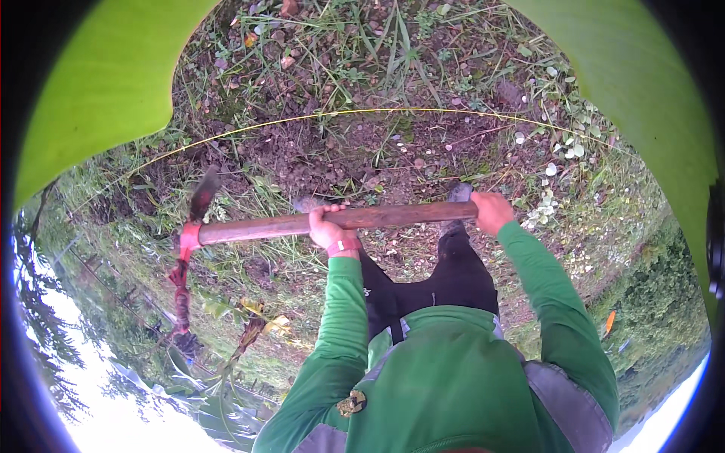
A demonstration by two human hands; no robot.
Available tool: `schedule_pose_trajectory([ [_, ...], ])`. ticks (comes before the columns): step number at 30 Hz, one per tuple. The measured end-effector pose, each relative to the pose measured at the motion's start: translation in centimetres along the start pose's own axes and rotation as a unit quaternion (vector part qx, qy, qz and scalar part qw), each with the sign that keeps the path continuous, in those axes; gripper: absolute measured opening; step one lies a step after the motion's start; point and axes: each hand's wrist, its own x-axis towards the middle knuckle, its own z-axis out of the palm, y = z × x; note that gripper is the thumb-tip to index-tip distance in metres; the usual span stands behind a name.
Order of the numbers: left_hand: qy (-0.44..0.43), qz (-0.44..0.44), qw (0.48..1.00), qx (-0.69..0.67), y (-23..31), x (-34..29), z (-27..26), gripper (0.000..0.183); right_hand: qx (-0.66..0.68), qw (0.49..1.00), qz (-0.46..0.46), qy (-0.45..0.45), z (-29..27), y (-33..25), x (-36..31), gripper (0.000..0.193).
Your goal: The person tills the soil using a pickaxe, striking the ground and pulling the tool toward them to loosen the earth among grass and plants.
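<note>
Fingers (pixel 316 215) of the left hand (pixel 330 232) and right hand (pixel 493 212) clasp the mattock (pixel 260 228), whose metal head (pixel 204 195) a forward swing could snag on the yellow cord (pixel 393 110).

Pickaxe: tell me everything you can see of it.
The pickaxe has a straight, brown, wooden-looking handle, held crosswise in view with the head at the left. A red collar joins the two. A dark, metal-looking blade points up the picture; a worn red arm points down it, its tip unclear. The left hand grips the handle near its middle, the right hand its butt end.
</note>
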Motion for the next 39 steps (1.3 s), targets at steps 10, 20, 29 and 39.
schedule_pose_trajectory([
  [10,-0.38,-0.345,0.607,0.608,-21.9,-8.6,-1.4,0.038,-0.059,0.918,0.322,-0.224,-0.9,6.7,-13.7,0.041],
  [20,-0.361,-0.499,0.656,0.435,-12.9,-1.1,-4.9,0.042,-0.03,0.952,0.259,-0.162,-6.9,-4.1,-12.7,0.016],
  [29,-0.297,-0.494,0.769,0.277,-13.8,-0.5,-3.6,0.065,-0.099,0.938,0.196,-0.267,-14.2,-9.1,-7.4,0.017],
  [39,-0.167,-0.453,0.864,-0.139,-23.3,-2.2,0.5,0.024,-0.157,0.925,0.195,-0.284,-12.6,-2.8,-8.1,0.034],
])
